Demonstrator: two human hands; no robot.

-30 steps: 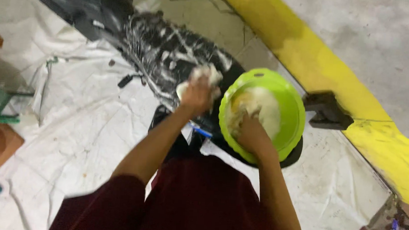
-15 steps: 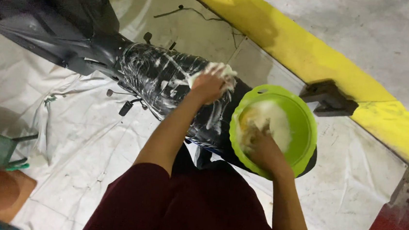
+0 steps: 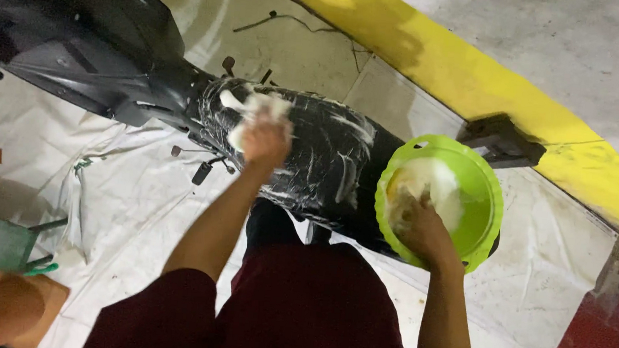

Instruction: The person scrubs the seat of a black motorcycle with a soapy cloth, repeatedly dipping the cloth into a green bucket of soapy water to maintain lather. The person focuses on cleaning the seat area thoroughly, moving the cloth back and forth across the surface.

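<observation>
— Where's the sudsy cloth [image 3: 255, 111]?
— Centre-left of frame, bunched under the left hand [image 3: 266, 140], fingers closed on it, pressed to the soapy black seat [image 3: 318, 160].
— And the right hand [image 3: 423, 231]?
— Inside the green basin [image 3: 480, 202], right of centre; its grip can't be made out.

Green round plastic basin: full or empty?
Partly filled. The green round plastic basin holds whitish suds, green wall bare above them; the right hand rests inside. Depth: cannot tell.
</observation>
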